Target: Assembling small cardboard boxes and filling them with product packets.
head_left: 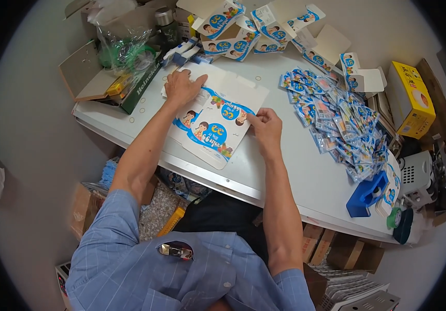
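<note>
A flattened printed carton [217, 120], white and blue with cartoon children and fruit, lies on the white table in front of me. White flaps extend from its far side. Across its far left part rests my left hand [182, 88], thumb spread away from the fingers and pressing on the cardboard. My right hand [267, 128] pinches the carton's right edge between thumb and fingers. To the right of that hand spreads a big heap of small blue-and-white sachets [337, 122].
Several opened cartons [274, 31] crowd the table's far side. A green cardboard box [137, 85] holding plastic wrap stands far left, near a dark flask [166, 26]. At right are a yellow box [410, 98], a blue tape dispenser [368, 194] and green tape [394, 217].
</note>
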### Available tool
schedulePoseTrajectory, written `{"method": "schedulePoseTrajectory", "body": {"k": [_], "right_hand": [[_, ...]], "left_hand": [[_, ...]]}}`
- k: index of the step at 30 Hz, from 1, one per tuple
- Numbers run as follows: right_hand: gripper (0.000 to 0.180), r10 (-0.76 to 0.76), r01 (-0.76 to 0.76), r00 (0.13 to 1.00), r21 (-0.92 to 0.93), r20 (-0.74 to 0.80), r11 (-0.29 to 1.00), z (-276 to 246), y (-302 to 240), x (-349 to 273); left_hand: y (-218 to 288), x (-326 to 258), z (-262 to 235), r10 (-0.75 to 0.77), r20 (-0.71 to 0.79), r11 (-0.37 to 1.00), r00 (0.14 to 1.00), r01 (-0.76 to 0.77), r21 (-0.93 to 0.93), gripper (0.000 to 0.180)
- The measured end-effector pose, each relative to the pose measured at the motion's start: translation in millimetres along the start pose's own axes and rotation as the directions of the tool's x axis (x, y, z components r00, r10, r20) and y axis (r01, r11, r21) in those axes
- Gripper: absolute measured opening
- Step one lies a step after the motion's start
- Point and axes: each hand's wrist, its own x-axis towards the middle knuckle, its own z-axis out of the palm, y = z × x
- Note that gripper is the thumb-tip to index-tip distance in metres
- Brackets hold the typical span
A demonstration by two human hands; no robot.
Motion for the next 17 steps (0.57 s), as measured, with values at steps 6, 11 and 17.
{"method": "schedulePoseTrajectory", "body": {"k": [6,11,17], "right_hand": [[0.017,-0.080,0.042,0.993,0.382,0.085,0.923,-33.7,-19.2,-31.4],[0.023,-0.180,0.210,0.977,0.358,-0.115,0.910,-49.1,-49.9,-61.2],[0.085,-0.171,0.295,0.936,0.421,-0.307,0.858,-95.8,-88.3,-89.5]], "left_hand": [[14.0,-33.8,-47.1,0.106,0.001,0.716,0.994,-0.076,-0.694,0.064],[77.7,-83.0,-85.1,0.082,-0.154,0.541,0.985,-0.174,-0.823,0.054],[142.2,-129.8,-61.2,0.228,-0.404,0.242,0.886,-0.454,-0.857,0.054]]}}
